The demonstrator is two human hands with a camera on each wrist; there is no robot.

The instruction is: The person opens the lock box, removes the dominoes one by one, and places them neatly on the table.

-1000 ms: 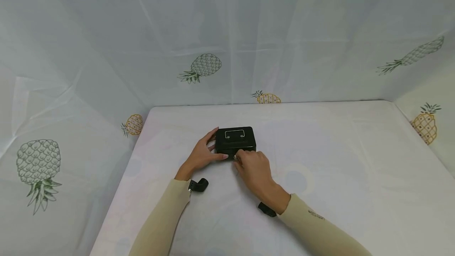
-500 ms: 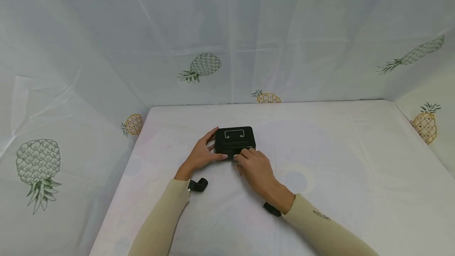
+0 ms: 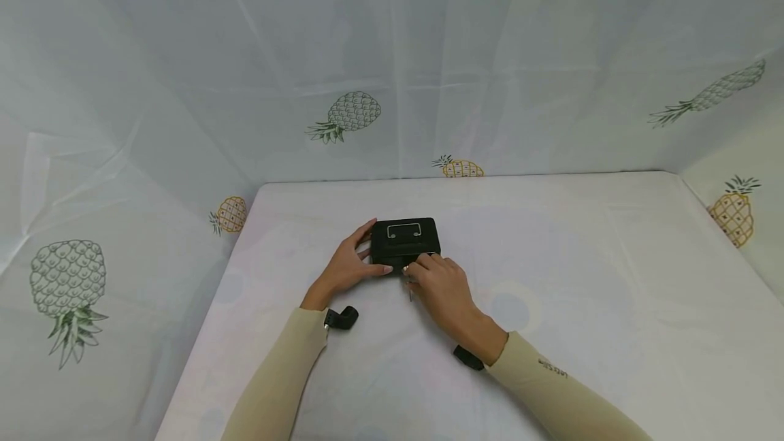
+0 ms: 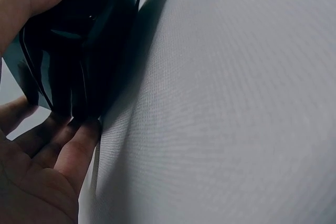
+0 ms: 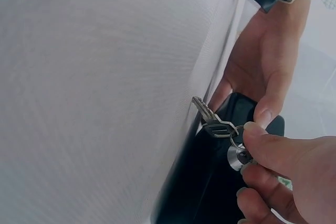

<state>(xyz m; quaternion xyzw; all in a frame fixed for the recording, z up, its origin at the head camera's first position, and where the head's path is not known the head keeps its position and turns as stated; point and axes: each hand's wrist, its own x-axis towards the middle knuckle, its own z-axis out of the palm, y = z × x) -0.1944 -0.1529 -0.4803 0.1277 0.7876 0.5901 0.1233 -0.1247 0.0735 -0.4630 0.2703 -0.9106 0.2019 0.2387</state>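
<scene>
A small black cash box (image 3: pixel 384 248) with a wire handle on its closed lid lies on the table. My left hand (image 3: pixel 344 269) grips its left side, the thumb on the front face and the fingers against the side, as the left wrist view shows. At the box's front, my right hand (image 3: pixel 442 291) pinches a key at the round silver lock (image 5: pixel 234 158). Thumb and fingers hide most of that key. From its ring (image 5: pixel 232 139) hangs a second key (image 5: pixel 206 113) with a dark head, free of the fingers.
A white cloth covers the table (image 3: pixel 569 291). Behind it and at both sides hang pale sheets (image 3: pixel 520 87) printed with pineapples. Each wrist wears a black camera strap, such as the left strap (image 3: pixel 341 318).
My right hand and forearm have shifted slightly to the right and turned a little at the lock. The hanging key has swung. The left hand and the cash box have stayed in place.
</scene>
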